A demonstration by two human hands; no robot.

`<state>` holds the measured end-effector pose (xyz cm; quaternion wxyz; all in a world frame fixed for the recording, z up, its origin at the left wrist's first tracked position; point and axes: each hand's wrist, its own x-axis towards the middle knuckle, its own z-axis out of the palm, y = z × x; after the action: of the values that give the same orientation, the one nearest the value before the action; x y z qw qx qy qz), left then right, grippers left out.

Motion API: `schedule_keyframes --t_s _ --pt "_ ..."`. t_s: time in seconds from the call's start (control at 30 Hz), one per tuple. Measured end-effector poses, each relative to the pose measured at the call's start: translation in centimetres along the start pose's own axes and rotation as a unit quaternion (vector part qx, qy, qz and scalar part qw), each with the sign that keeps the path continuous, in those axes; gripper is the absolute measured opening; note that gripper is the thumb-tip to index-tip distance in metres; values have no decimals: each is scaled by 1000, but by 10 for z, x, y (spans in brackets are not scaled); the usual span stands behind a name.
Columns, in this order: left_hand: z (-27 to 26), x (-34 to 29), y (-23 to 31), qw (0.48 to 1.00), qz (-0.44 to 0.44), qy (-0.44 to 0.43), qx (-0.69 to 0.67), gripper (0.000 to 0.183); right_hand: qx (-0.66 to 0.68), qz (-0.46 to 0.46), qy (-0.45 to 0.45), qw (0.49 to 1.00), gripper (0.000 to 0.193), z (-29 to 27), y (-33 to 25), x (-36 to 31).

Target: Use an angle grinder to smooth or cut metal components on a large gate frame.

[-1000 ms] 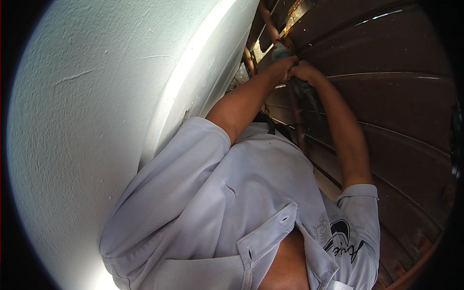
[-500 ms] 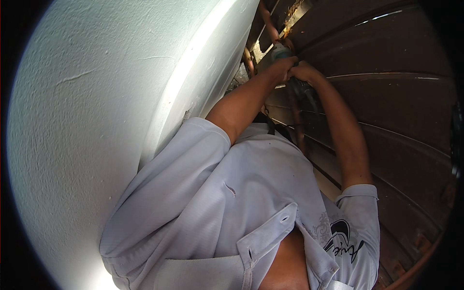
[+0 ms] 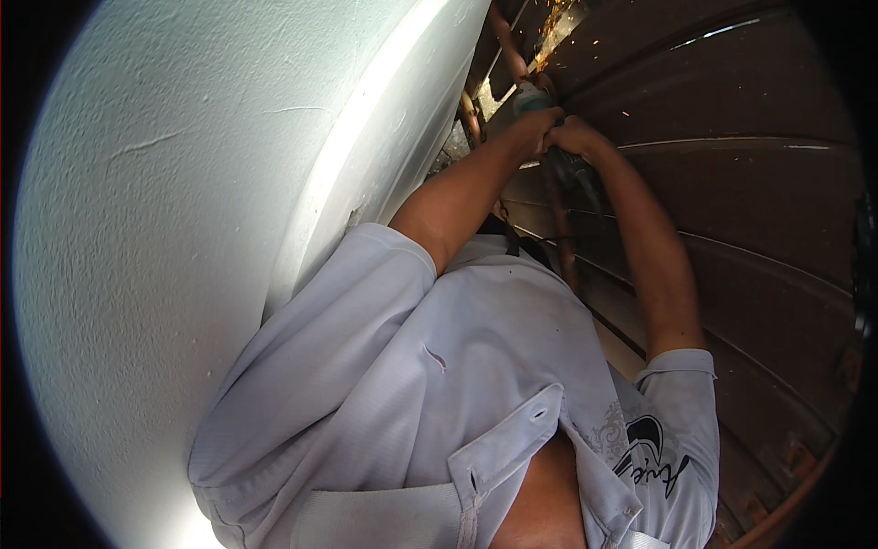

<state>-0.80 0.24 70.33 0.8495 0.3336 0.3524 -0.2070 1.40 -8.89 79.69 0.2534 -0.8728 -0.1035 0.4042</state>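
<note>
Both of my hands are wrapped round an angle grinder (image 3: 528, 99) with a teal front end, at arm's length near the top of the view. My left hand (image 3: 536, 134) is closed on it from the left, close behind the teal part. Touching it on the right, my right hand (image 3: 576, 137) is closed round the darker rear part. A reddish-brown metal pipe (image 3: 508, 44) meets the grinder's head. Orange sparks (image 3: 552, 26) fly up from there, though the disc itself is hidden.
A white textured wall (image 3: 174, 210) rises close on my left. Dark brown metal panels (image 3: 732, 192) stand on my right, with ridges running across them. Another brown pipe (image 3: 558, 210) runs below my hands, and rusty brackets (image 3: 800, 457) sit at the lower right.
The sparks have grown and spread, some now scattering to the right across the dark panels. My hands and the grinder have hardly moved.
</note>
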Motion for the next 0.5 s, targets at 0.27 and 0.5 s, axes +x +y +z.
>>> schedule_keyframes --t_s 0.27,0.5 --pt "11 -19 3 1000 -13 24 -2 27 12 26 -34 999 61 -3 7 2" --pt "-3 8 -3 1000 10 4 -12 25 -11 0 -11 1000 62 -1 -3 -2"
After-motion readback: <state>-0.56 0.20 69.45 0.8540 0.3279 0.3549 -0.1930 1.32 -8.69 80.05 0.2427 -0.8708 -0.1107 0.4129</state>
